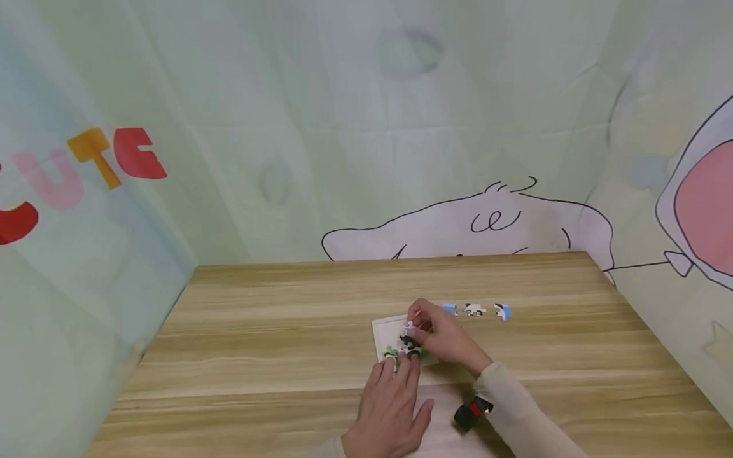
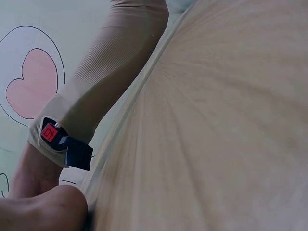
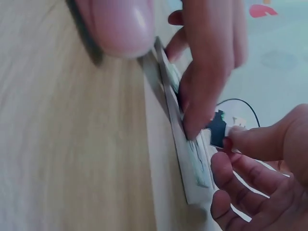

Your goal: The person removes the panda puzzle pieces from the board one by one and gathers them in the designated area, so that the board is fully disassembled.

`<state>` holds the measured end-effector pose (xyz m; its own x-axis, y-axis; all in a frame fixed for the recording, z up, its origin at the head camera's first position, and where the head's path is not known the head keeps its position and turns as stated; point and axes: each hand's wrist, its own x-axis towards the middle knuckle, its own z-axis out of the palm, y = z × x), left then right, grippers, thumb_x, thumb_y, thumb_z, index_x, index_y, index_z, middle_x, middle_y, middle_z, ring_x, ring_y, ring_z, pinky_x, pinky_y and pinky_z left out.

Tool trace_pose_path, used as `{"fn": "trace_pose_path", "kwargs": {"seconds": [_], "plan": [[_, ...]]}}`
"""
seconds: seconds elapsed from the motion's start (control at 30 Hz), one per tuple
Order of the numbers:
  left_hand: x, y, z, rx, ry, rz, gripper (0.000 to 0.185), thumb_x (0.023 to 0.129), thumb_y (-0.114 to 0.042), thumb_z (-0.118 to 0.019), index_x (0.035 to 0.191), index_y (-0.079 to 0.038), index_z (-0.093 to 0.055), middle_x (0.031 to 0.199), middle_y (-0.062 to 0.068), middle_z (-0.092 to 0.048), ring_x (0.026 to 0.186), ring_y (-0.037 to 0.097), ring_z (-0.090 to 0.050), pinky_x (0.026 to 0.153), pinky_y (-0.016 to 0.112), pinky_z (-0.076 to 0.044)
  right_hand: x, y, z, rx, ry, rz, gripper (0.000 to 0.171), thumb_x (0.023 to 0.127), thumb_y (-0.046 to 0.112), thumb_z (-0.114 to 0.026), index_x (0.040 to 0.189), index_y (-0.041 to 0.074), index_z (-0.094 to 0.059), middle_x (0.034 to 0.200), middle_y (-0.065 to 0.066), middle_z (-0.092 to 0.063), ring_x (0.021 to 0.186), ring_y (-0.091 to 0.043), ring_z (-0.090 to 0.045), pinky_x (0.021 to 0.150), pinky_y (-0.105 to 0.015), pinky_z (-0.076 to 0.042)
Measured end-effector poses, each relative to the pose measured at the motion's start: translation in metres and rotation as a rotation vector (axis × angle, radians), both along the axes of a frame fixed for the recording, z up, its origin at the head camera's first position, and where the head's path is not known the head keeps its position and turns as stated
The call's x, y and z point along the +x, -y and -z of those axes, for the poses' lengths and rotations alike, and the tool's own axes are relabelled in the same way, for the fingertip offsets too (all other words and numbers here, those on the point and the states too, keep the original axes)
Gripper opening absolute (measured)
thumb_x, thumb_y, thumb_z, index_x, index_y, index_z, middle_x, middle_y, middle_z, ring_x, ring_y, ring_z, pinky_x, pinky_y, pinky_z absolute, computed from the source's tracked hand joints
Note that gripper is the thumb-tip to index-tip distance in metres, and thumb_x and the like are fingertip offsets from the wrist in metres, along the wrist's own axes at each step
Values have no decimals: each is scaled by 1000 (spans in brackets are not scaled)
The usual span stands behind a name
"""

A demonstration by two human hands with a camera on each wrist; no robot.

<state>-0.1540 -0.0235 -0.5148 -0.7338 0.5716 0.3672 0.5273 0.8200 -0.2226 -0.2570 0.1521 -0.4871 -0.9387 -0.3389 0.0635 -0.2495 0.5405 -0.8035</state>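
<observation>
A shallow white puzzle tray [image 1: 385, 329] lies on the table, with joined green, black and white jigsaw pieces [image 1: 391, 353] along its near side. My left hand [image 1: 392, 397] rests its outstretched fingertips on those pieces. Between thumb and index finger, my right hand [image 1: 446, 332] pinches a black-and-white jigsaw piece [image 3: 219, 129], raised at a slant over the tray in the right wrist view. Its remaining fingers are bent below the piece. The left fingers [image 3: 209, 72] cover part of the tray there. The left wrist view shows mostly bare tabletop and the right sleeve, not the puzzle.
Right of the tray lie three loose jigsaw pieces: a blue one [image 1: 450, 310], a white-and-black one [image 1: 474, 310] and a blue-and-white one [image 1: 502, 311]. The wooden table [image 1: 275, 318] meets printed cloth walls [image 1: 258, 159]. A black wrist camera [image 1: 471, 415] sticks out from the right sleeve.
</observation>
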Motion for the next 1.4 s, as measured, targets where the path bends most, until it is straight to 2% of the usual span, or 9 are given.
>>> {"fn": "trace_pose_path", "kwargs": {"seconds": [0.1, 0.23, 0.43, 0.6, 0.73, 0.87, 1.07, 1.2, 1.4], "plan": [[0, -1, 0, -2, 26, -1, 68, 100, -60, -54, 143, -9, -65, 134, 7, -70, 112, 24, -60, 93, 36, -46, 2, -9, -3, -28, 17, 80, 13, 102, 6, -70, 109, 14, -62, 97, -5, -73, 84, -15, -64, 75, -29, -51], [0, -2, 0, -13, 81, -7, 69, 101, -61, -52, 146, -9, -63, 137, 8, -70, 116, 25, -61, 95, 37, -47, 2, -32, -7, -28, -5, 150, 13, 100, 5, -72, 110, 9, -65, 93, -7, -73, 80, -15, -61, 68, -27, -50], [-1, -1, 0, -46, 104, -23, 71, 103, -61, -49, 149, -8, -61, 140, 9, -69, 118, 25, -62, 100, 38, -48, 2, -83, -11, 83, -83, 264, 13, 95, 5, -75, 107, 4, -70, 87, -8, -75, 75, -10, -62, 68, -24, -47], [-1, 0, 0, -52, 96, -31, 70, 104, -60, -47, 148, -8, -61, 140, 9, -69, 118, 25, -62, 100, 37, -48, 5, -110, -10, 140, -33, 259, 15, 94, 5, -77, 107, 0, -72, 88, -10, -76, 77, -12, -64, 67, -24, -48], [0, 1, 0, -48, 86, -34, 69, 103, -59, -49, 147, -8, -62, 139, 9, -70, 118, 25, -63, 101, 38, -48, 5, -114, -6, 170, -13, 230, 16, 95, 7, -76, 109, 0, -73, 93, -10, -76, 83, -15, -65, 71, -27, -51], [1, 1, 0, -38, 76, -30, 68, 102, -59, -50, 146, -8, -62, 139, 9, -70, 117, 25, -62, 101, 37, -48, 5, -109, -2, 212, -45, 260, 14, 96, 5, -73, 109, 1, -74, 94, -9, -74, 84, -17, -63, 74, -30, -50], [2, 0, 0, -30, 39, -24, 69, 102, -59, -49, 147, -8, -62, 141, 10, -67, 114, 25, -59, 99, 36, -46, 12, -98, -3, 330, -224, 318, 14, 90, 0, -74, 104, 1, -75, 95, -14, -71, 79, -19, -57, 70, -32, -46], [2, 0, 1, -22, 16, -22, 69, 102, -59, -50, 146, -8, -63, 139, 9, -67, 112, 24, -59, 98, 36, -45, 15, -81, -7, 318, -314, 274, 13, 91, -1, -73, 103, 2, -76, 96, -13, -72, 77, -15, -59, 69, -31, -49], [2, 1, -1, -33, 23, -16, 70, 102, -59, -48, 147, -8, -62, 136, 7, -67, 113, 24, -59, 100, 37, -46, 16, -48, -10, 278, -231, 17, 22, 96, 5, -75, 118, 4, -76, 90, 1, -69, 73, -5, -51, 67, -22, -45]]}}
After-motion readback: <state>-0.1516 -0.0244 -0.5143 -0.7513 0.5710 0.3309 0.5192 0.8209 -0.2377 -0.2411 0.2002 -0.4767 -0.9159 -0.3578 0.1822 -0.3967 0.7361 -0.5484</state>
